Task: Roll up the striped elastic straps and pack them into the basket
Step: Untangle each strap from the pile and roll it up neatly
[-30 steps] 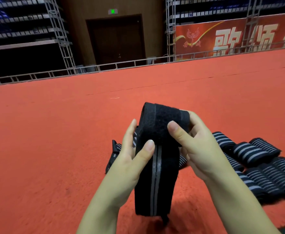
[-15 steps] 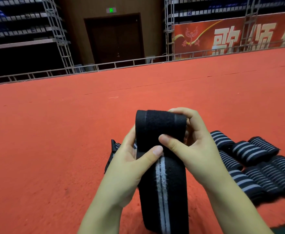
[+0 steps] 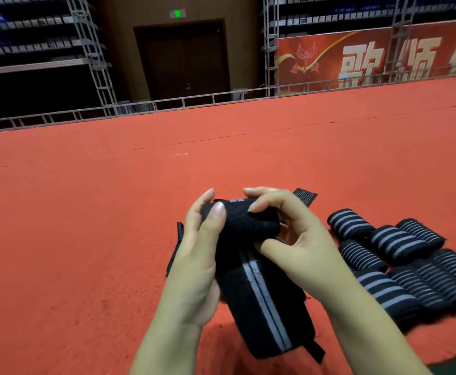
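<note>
A black elastic strap [image 3: 264, 301] with grey centre stripes is held up in front of me, its top end curled into a small roll. My left hand [image 3: 200, 261] grips the roll's left side, thumb over its front. My right hand [image 3: 297, 239] pinches the roll from the right, fingers curled over the top and thumb beneath. The strap's loose tail hangs down towards the red carpet. Several rolled striped straps [image 3: 400, 263] lie in rows on the carpet to the right. No basket is in view.
More loose strap ends [image 3: 306, 197] lie flat on the red carpet [image 3: 86, 239] behind my hands. A metal truss rail [image 3: 167, 104] borders the carpet's far edge, with a dark door and a red banner beyond.
The flat top end of the strap has been curled over into a roll. Both hands have dropped lower, and less of the tail hangs free.
</note>
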The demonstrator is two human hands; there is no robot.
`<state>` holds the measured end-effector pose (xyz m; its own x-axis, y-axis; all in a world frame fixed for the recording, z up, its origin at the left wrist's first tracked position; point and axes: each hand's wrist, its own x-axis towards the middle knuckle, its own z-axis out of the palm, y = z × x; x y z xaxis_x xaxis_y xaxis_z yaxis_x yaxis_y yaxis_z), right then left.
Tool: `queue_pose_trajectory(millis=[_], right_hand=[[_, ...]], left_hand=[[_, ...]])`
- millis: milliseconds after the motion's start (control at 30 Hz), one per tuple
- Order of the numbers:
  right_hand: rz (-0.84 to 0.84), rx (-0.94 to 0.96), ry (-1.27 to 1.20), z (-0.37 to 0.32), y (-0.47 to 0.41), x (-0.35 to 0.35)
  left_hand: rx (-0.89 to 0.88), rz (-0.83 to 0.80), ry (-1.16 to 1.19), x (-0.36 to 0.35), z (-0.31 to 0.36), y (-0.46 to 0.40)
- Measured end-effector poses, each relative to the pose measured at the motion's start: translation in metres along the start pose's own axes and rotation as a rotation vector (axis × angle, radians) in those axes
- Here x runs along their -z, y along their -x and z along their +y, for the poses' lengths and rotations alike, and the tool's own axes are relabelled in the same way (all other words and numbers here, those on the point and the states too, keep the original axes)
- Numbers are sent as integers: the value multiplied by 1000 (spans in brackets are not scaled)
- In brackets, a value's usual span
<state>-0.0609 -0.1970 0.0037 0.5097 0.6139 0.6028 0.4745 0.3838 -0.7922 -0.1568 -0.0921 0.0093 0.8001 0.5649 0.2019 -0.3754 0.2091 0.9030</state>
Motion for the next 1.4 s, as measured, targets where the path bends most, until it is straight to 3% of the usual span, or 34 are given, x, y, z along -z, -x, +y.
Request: queue_pose_trajectory(millis=[233,467,700,1033,1200,1400], right_hand=[[65,-276,-392,-3,-4,-1],[30,-428,-230,1,-5,-3],[-54,-402,-189,-3,-4,11],[164,-194,-229,0,-3,12],[175,-96,-312,3,-6,16],[201,8,-183,1,-2,9]], left_hand=[[-122,-13,1,7,5,1],[-158,-155,-157,12,-4,1],[-136,-187,-216,14,0,3],[-41,-214,-291,23,-7,-2],[-9,-207,-314,26,-7,-4],[-23,-219,-286,21,-8,-2]])
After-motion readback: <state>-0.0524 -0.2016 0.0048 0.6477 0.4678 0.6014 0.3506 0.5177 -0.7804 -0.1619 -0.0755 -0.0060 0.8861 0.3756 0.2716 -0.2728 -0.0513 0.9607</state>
